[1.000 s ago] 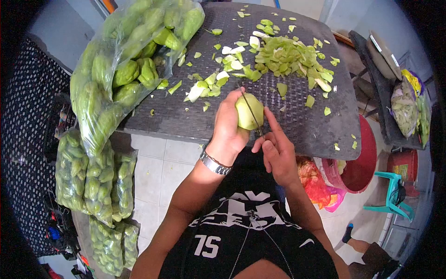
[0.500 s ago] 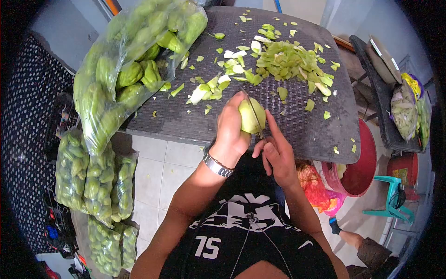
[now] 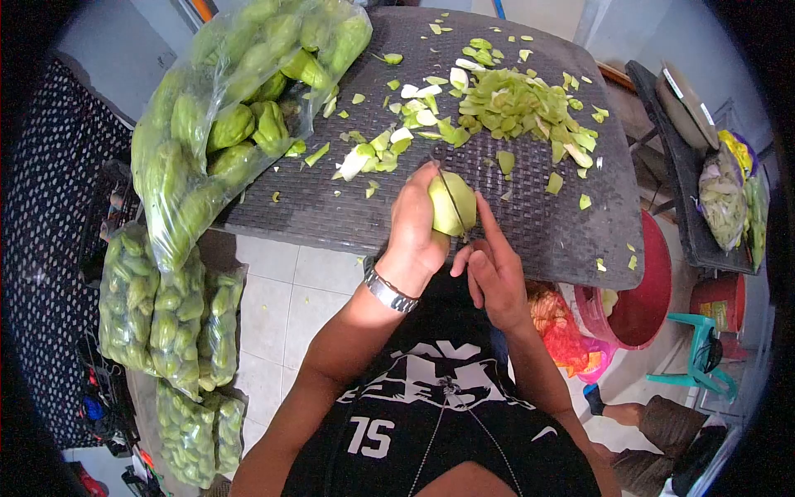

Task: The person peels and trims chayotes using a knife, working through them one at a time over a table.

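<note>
My left hand (image 3: pixel 416 228), with a metal-band watch on its wrist, is closed around a pale green peeled chayote (image 3: pixel 442 209) over the table's near edge. The thin blade of a knife (image 3: pixel 455 201) lies across the chayote from top to bottom. My right hand (image 3: pixel 495 277) grips the knife's handle, which is mostly hidden by the fingers; its index finger stretches up near the chayote's right side. Beyond my hands, a heap of green peelings (image 3: pixel 517 103) and scattered pale pieces (image 3: pixel 358 161) lie on the dark woven-pattern table (image 3: pixel 331 217).
A clear plastic bag of unpeeled chayotes (image 3: pixel 178 166) covers the table's left end. More filled bags (image 3: pixel 128 306) stand below it. At the right are a red tub (image 3: pixel 650 286), a teal stool (image 3: pixel 700 356), a side table with bagged vegetables (image 3: pixel 722 203), and another person's leg (image 3: pixel 625 412).
My hands, the chayote and the knife keep nearly the same pose, with the blade still across the chayote. At lower right, the other person's leg has shifted slightly.
</note>
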